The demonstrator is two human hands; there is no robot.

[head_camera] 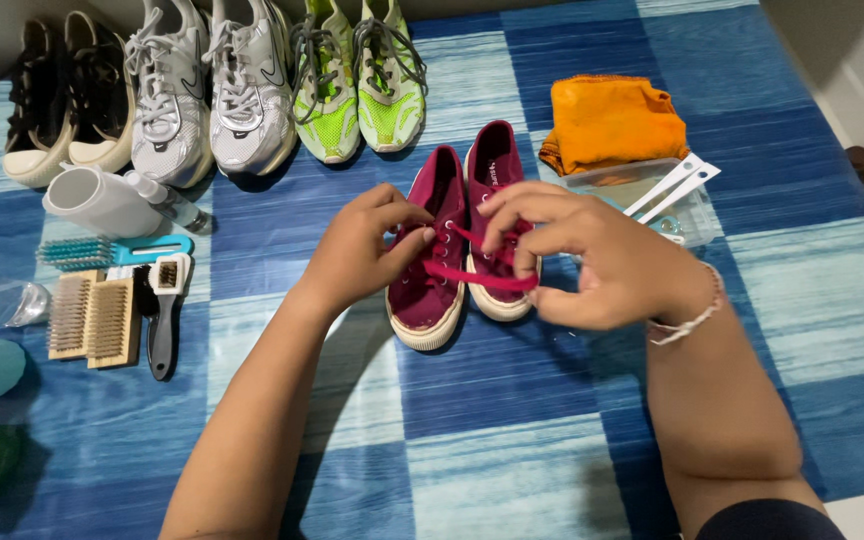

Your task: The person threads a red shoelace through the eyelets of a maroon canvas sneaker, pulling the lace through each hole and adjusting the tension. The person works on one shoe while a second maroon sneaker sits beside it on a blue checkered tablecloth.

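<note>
A red lace (477, 277) is being pinched by the fingers of the left hand (362, 250) and right hand (592, 255) over the maroon shoes (457, 235), which are lying just below the green shoes (357, 85), left of the orange cloth (612, 122).

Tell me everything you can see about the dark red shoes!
The dark red shoes are a low canvas-looking pair with off-white rubber soles and toe edges. They stand side by side, toes toward the person, on the blue checked cloth. A matching red lace stretches loose across them, part threaded through metal eyelets. The left hand pinches the lace at the left shoe's eyelets; the right hand covers the right shoe and holds the lace too.
</note>
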